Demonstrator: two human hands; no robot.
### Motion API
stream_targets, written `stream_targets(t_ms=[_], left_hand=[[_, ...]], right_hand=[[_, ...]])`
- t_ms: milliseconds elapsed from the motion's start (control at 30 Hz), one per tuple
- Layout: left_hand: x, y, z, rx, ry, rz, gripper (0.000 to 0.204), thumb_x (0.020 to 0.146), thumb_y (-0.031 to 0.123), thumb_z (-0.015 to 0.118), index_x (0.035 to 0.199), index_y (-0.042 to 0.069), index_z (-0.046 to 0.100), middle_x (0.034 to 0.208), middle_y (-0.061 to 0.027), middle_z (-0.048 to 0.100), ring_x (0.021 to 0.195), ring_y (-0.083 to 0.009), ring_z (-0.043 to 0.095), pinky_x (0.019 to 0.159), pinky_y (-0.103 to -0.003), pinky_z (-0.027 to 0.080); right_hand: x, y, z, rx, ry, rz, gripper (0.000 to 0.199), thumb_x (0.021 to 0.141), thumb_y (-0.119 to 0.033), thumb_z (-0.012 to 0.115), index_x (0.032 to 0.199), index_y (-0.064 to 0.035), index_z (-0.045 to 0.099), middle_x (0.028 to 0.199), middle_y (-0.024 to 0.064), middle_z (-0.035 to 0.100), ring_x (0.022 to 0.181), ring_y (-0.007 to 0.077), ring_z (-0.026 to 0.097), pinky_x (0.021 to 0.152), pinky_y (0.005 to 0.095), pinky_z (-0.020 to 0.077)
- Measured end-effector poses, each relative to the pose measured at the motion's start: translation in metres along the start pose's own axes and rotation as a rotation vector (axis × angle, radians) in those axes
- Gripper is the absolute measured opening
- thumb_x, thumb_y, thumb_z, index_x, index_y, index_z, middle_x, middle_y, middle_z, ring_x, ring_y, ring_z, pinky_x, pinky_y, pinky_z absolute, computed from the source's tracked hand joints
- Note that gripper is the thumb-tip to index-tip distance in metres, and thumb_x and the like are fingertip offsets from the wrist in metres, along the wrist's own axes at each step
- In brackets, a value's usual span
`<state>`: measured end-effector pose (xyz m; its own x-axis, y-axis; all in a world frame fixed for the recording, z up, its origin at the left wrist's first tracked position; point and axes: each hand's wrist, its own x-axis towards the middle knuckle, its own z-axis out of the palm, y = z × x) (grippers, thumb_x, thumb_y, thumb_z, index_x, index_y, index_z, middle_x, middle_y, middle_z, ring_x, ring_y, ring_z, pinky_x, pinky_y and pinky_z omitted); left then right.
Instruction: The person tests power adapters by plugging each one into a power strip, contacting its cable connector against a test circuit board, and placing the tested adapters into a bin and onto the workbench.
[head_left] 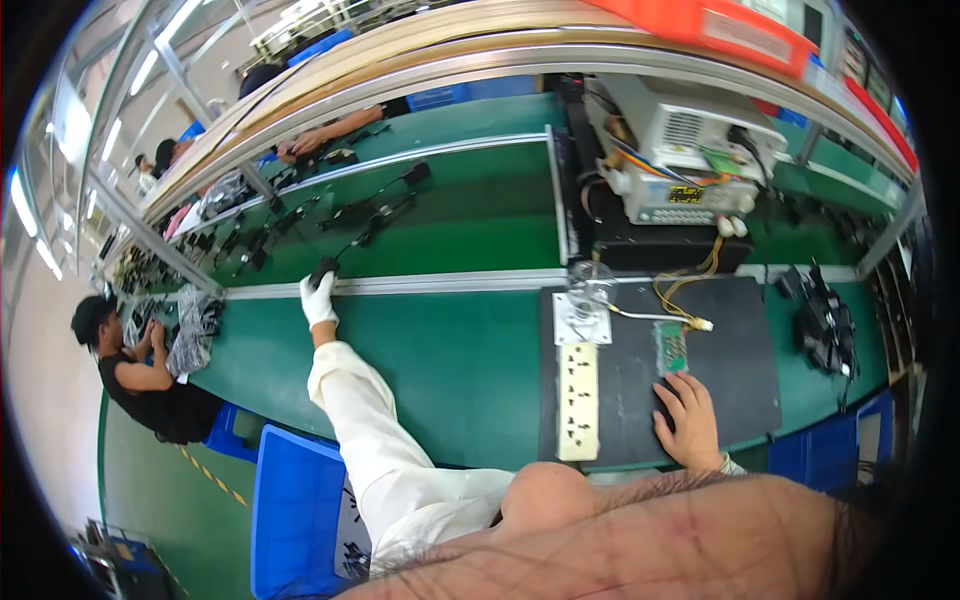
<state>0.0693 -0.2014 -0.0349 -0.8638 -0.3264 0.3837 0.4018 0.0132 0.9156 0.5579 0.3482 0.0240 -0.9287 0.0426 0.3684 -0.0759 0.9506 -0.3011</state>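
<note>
White fabric covered the left hand (319, 300), which in the head view reached far out to the left, its fingers closed on a small black plastic adapter (325, 267) at the silver metal rail (450, 284). That adapter lay just beyond the palm, well apart from the bare right hand (688, 425); which way its long axis ran was too small to tell. The right hand was open, fingers loosely spread, fingertips at the near end of a green rectangular circuit board (673, 345), whose long axis pointed away from the person on the flat black mat (630, 430).
</note>
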Motion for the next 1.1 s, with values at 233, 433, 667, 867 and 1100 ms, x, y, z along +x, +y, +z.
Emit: stream_targets(t_ms=[233, 433, 667, 867, 1100], left_hand=[[-0.109, 0.053, -0.001, -0.800, -0.080, -0.533, 0.011, 0.085, 0.000, 0.064, 0.096, -0.001, 0.062, 0.110, -0.0174, 0.064, 0.100, -0.0373, 0.064, 0.094, -0.056, 0.053], [-0.241, 0.148, 0.073, -0.887, -0.474, -0.450, 0.071, 0.083, -0.007, 0.059, 0.142, 0.031, 0.046, 0.138, -0.0096, 0.050, 0.096, -0.0277, 0.063, 0.081, -0.041, 0.050], [-0.330, 0.282, 0.138, -0.884, -0.959, -0.395, 0.031, 0.079, 0.029, 0.078, 0.102, 0.022, 0.059, 0.136, -0.0192, 0.047, 0.082, -0.0311, 0.060, 0.065, -0.038, 0.043], [-0.365, 0.332, 0.186, -1.184, -1.351, -0.652, 0.031, 0.088, 0.048, 0.066, 0.092, 0.018, 0.057, 0.130, -0.0265, 0.049, 0.069, -0.0375, 0.059, 0.056, -0.038, 0.048], [-0.359, 0.301, 0.209, -0.987, -1.075, -0.559, 0.031, 0.086, 0.036, 0.062, 0.114, 0.023, 0.059, 0.129, -0.0037, 0.054, 0.076, -0.0215, 0.051, 0.064, -0.035, 0.035]], right_hand=[[-0.009, 0.006, 0.001, 0.002, 0.116, -0.034, 0.037, 0.081, -0.014, 0.068, 0.117, -0.0041, 0.064, 0.127, 0.0149, 0.058, 0.124, 0.0339, 0.050, 0.106, 0.0486, 0.0392], [-0.022, 0.024, -0.004, 0.428, 0.199, -0.261, 0.028, 0.081, -0.008, 0.070, 0.109, -0.0079, 0.068, 0.117, 0.0097, 0.063, 0.109, 0.0306, 0.060, 0.093, 0.0431, 0.0475], [-0.020, -0.014, -0.021, 0.739, 0.153, -0.149, 0.059, 0.087, -0.014, 0.070, 0.141, -0.0081, 0.047, 0.136, 0.0172, 0.051, 0.123, 0.0358, 0.052, 0.103, 0.0440, 0.0433], [-0.015, -0.031, -0.009, 1.498, -0.095, 0.062, 0.069, 0.095, -0.018, 0.065, 0.152, -0.0030, 0.029, 0.148, 0.0126, 0.043, 0.135, 0.0251, 0.043, 0.113, 0.0386, 0.0327], [-0.029, -0.023, -0.016, 1.720, -0.820, 0.090, 0.033, 0.103, -0.030, 0.052, 0.110, -0.0022, 0.067, 0.115, 0.0068, 0.067, 0.107, 0.0118, 0.058, 0.097, 0.0294, 0.0419]])
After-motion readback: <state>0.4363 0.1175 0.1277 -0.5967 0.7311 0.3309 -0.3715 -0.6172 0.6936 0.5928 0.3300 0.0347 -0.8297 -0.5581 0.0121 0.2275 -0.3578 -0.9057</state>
